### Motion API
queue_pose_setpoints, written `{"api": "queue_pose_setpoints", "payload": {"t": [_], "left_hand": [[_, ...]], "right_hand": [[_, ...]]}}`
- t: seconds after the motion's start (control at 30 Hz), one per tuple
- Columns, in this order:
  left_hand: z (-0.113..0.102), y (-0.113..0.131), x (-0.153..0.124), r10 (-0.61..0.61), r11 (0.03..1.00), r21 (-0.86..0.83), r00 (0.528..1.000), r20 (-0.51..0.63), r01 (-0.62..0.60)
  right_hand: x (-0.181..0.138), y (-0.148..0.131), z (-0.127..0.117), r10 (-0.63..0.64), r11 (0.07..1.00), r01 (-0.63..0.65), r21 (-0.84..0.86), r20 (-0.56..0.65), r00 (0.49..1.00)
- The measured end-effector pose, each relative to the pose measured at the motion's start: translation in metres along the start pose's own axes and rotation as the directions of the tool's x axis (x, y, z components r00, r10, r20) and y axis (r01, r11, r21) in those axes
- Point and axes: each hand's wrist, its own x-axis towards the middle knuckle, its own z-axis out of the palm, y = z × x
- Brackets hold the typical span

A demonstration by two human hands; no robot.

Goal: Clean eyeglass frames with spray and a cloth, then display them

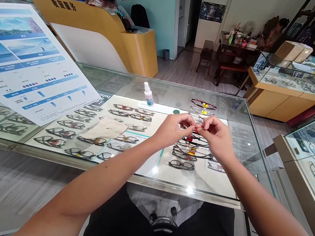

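Observation:
My left hand (pixel 177 128) and my right hand (pixel 215 135) meet over the right part of a glass counter (pixel 136 174). Thumbs and fingertips of both are pinched together around something small and reddish, mostly hidden by the fingers. Below and behind them runs a column of eyeglasses, among them a black pair (pixel 181 165) at the near end and a dark red pair (pixel 203 104) at the far end. Several carry red or yellow tags. A white spray bottle (pixel 149 95) stands upright to the left of my hands. A beige cloth (pixel 109 128) lies further left.
A large printed sheet (pixel 37 69) rises over the counter's left side. More eyeglasses (pixel 60 132) lie in rows there. Other display cases (pixel 313 160) stand to the right. One person sits behind a yellow desk (pixel 141 51), another at the back table. A stool base (pixel 164 224) shows below me.

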Motion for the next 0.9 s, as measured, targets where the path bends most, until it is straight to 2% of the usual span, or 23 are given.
{"api": "queue_pose_setpoints", "payload": {"t": [0.2,0.4,0.8,0.9], "left_hand": [[0.009,-0.006,-0.001,-0.063,0.987,-0.151,0.998,-0.020,0.059],[0.012,-0.002,-0.003,-0.039,0.991,-0.133,0.996,-0.081,0.028],[0.012,0.001,-0.003,-0.008,0.990,-0.139,0.993,-0.121,-0.009],[0.014,-0.002,-0.002,-0.031,0.986,-0.165,0.991,-0.132,0.008]], "right_hand": [[-0.004,0.002,0.005,-0.083,0.996,0.080,-0.037,-0.084,0.993],[-0.005,0.004,0.007,-0.082,0.996,0.078,-0.042,-0.107,0.991],[-0.005,0.002,0.008,-0.083,0.996,0.085,0.013,-0.117,0.990],[-0.006,0.003,0.009,-0.092,0.996,0.093,0.007,-0.116,0.989]]}}
